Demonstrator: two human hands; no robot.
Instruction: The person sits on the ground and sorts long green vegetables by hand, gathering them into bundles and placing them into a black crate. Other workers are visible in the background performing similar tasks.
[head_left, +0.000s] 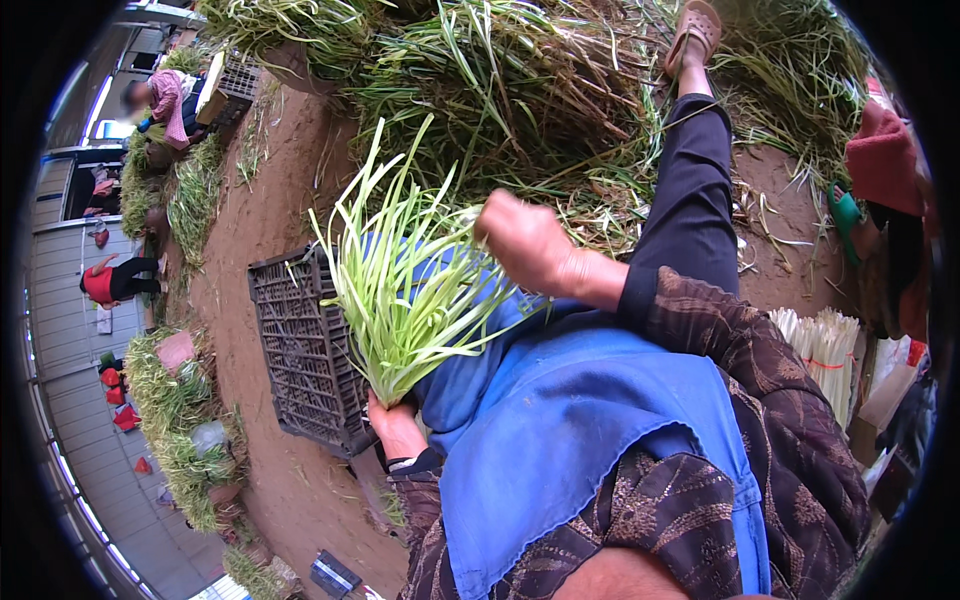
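Observation:
A bunch of pale yellow-green leafy stalks (416, 285), perhaps garlic chives, fans out over the blue apron (592, 405). My left hand (395, 427) grips the bunch near its lower, gathered end, beside a dark plastic crate (304, 345). My right hand (529, 244) is loosely curled by the leaf tips at the bunch's right side. Its fingers are blurred, so whether they hold a leaf cannot be told. A large heap of long green leaves with brownish stems (510, 90) lies beyond both hands.
Bundles of white stalks (821, 356), one with a red band, stand at the right. More green heaps (176, 420) line the dirt floor at the left. One person in pink (171, 109) is at the upper left, another in red (105, 283) below. A person's green shoe (845, 221) shows at right.

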